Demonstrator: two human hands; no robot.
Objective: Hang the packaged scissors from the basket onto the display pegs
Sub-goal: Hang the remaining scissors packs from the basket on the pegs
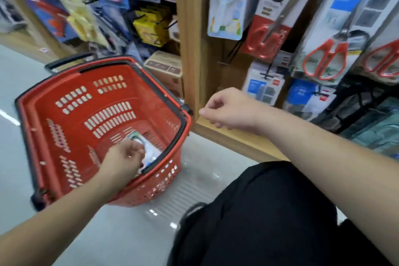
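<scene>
Down in basket (41,134), left grip (126,157) on scissors pack (152,154), axis hidden.

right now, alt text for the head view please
A person's left hand reaches into a red plastic shopping basket and touches a white package at its bottom. The right hand hovers loosely curled and empty below hanging red-handled scissors.

The bare left forearm (64,205) extends forward and down. The left hand (124,158) is palm-down with fingers curled; motion blur prevents confirming a grip. The bare right forearm (313,147) reaches forward at a higher level. The right hand (226,110) hangs loosely curled, holding nothing.
</scene>
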